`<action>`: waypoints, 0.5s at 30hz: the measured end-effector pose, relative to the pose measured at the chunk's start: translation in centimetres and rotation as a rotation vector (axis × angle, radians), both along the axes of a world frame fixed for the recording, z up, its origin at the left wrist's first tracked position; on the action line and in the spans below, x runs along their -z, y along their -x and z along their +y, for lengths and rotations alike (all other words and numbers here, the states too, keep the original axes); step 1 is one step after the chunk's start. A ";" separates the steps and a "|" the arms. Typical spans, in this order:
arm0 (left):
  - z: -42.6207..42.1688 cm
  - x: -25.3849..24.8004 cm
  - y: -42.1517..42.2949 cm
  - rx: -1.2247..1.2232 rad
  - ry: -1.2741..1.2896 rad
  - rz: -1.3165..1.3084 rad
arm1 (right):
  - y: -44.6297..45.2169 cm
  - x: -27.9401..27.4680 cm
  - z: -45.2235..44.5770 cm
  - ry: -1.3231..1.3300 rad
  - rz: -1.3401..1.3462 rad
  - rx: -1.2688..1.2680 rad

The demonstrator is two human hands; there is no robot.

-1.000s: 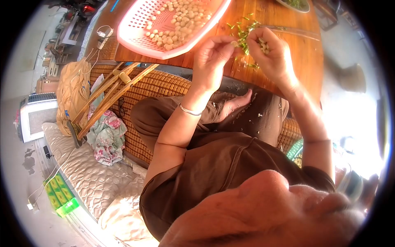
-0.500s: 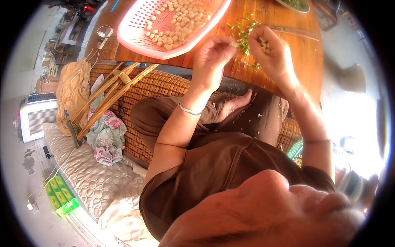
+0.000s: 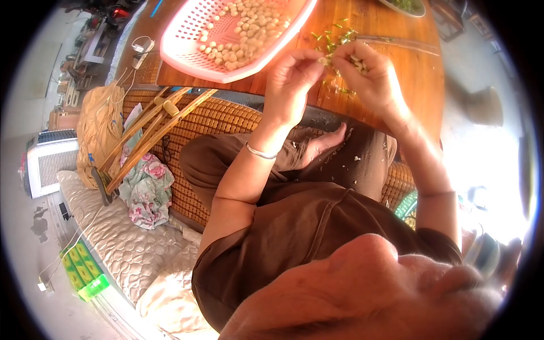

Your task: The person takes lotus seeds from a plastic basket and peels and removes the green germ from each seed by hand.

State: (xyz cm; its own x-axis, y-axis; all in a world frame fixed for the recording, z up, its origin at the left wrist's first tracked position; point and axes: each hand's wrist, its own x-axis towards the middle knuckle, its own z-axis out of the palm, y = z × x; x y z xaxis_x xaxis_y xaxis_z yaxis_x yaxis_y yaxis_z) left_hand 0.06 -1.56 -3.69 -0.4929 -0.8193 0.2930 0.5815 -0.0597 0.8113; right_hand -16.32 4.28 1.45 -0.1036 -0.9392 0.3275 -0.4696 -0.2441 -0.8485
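Over the wooden table, my left hand pinches a small pale lotus seed between thumb and forefinger. My right hand meets it, its thumb and forefinger at the same seed. More pale seeds lie in the curled fingers of that right hand. Small green shoots are scattered on the wood behind both hands. A pink perforated basket stands left of my left hand, holding many peeled, round lotus seeds.
A bowl with green bits sits at the table's far edge. A thin stick-like strip lies on the table. Wooden crutches lean at the left, beside a floral cloth. A power strip with cords is near the basket.
My right hand has shifted left, and its fingertips have come together with those of my left hand at the seed. The left hand stays almost still.
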 end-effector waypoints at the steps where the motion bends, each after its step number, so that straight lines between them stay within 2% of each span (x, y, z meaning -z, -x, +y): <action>1: 0.1 -0.1 0.0 0.000 0.000 0.000 | 0.0 0.0 0.0 0.000 0.000 0.000; 15: 0.4 -0.8 0.1 -0.017 -0.062 0.010 | 0.2 0.1 -0.1 0.008 0.019 0.042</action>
